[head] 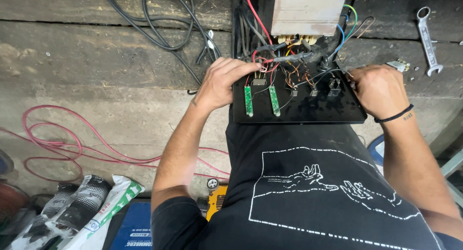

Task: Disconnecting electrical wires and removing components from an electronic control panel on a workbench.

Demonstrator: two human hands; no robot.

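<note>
we see the black panel (308,110) at frame centre, stiff but fragile with thin wires (270,62). our left hand (222,83) curls on its left edge, right hand (378,88) pinches its right edge; edges look the safest hold.

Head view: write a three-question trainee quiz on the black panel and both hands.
1. True or false: the silver open-ended spanner lies on the worn wooden workbench, apart from both hands.
2. Which hand's fingers rest among the red wires at the top edge of the flat black metal panel? A) left hand B) right hand
3. Fill in: the two narrow circuit strips standing side by side on the panel are coloured ____.

Key: 1 true; 2 A, the left hand, while the right hand is at the panel's right edge; 3 green.
</note>
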